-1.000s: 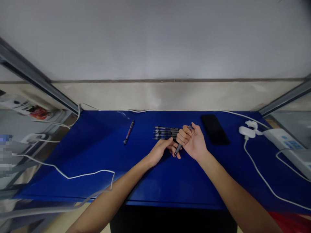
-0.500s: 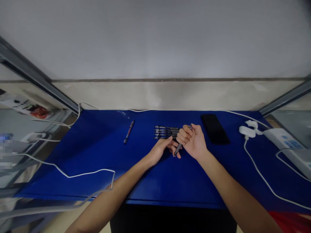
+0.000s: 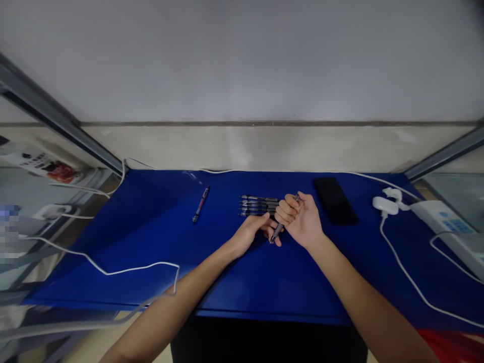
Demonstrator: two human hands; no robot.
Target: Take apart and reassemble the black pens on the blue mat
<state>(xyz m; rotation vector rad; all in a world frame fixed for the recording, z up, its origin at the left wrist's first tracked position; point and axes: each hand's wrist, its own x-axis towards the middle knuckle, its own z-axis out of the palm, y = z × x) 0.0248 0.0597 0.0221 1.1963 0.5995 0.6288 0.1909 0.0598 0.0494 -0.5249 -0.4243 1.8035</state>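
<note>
My right hand (image 3: 300,218) is closed round a grey and black pen (image 3: 278,231), its thumb at the pen's upper end. The pen is tilted, with its tip pointing down and to the left. My left hand (image 3: 249,233) lies just beside it, holding nothing, its fingers apart and slightly bent behind the pen's tip. Beyond both hands, several similar pens (image 3: 255,203) lie side by side on the blue table (image 3: 242,282); their right ends are partly hidden by my hands. One separate pen (image 3: 200,204) with a reddish marking rests farther left.
A black phone (image 3: 335,200) lies to the right of my hands. Farther right are a white charger (image 3: 384,204) with its cable and a white power strip (image 3: 446,222). A white cable (image 3: 143,267) crosses the table's left side near my left forearm. A wall stands behind.
Both hands and the pen stay almost in place. The view has shifted very slightly; the pens on the table have not moved.
</note>
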